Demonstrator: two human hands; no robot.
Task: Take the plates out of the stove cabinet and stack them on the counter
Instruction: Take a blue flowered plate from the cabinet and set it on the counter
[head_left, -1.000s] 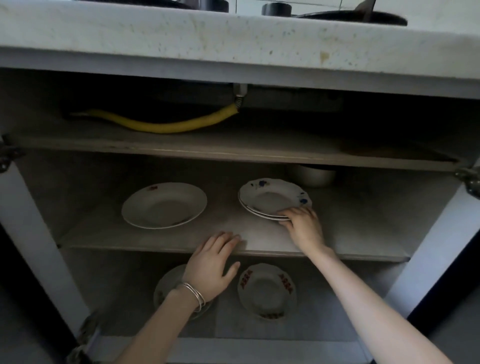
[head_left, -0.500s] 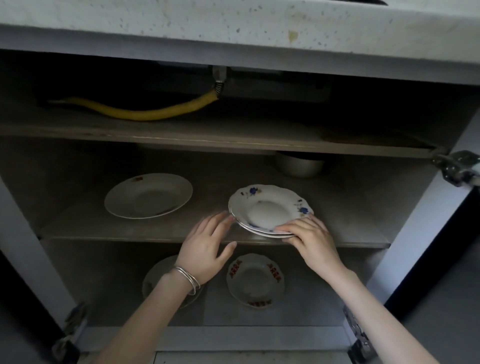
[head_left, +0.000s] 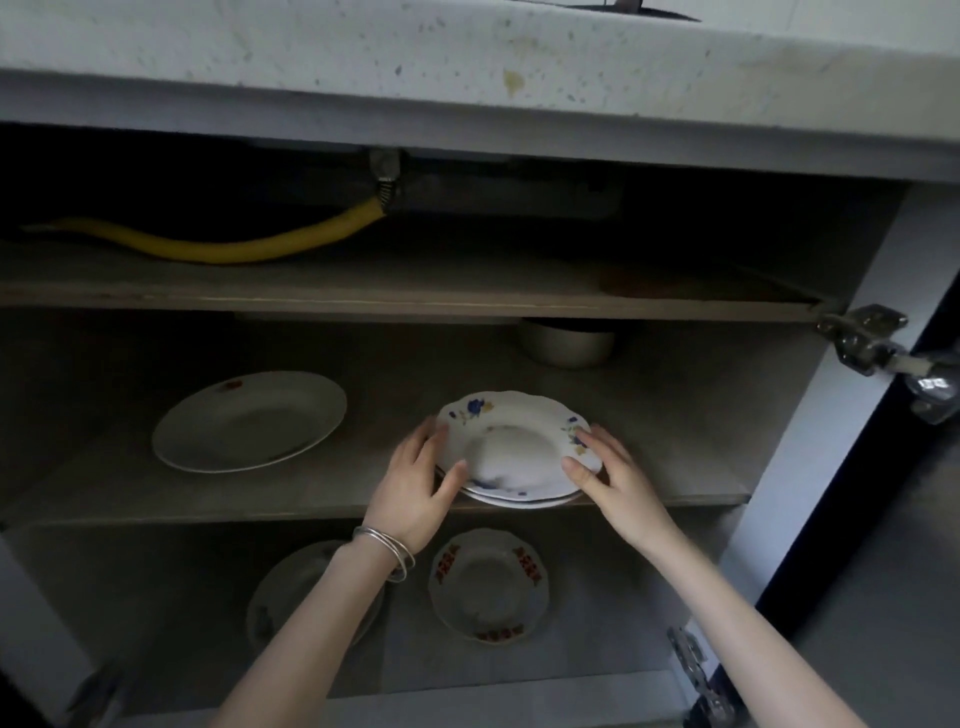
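The stove cabinet (head_left: 810, 441) stands open below the counter (head_left: 467, 67). The stack of blue-flowered plates (head_left: 514, 447) sits on the middle shelf (head_left: 670, 467), at its front edge. My left hand (head_left: 415, 488) grips the stack's left rim, thumb on top and fingers curled behind. My right hand (head_left: 618, 478) pinches the right rim with thumb and fingers.

Procedure, as I judge it:
- Seat the fingers under the lowest plate, not only the top one.
- Lift level; glazed plates will likely slide on each other if tilted.
- Draw straight out toward me.

Clearances:
- The counter overhangs the opening, so clear it fully before raising.
- The upper shelf (head_left: 363, 301) limits headroom.
- The white plate (head_left: 249, 421) lies well apart at left.
- The bowl (head_left: 566, 345) stands behind the stack.
- The hinge (head_left: 867, 338) projects at right, so keep the forearm off it.
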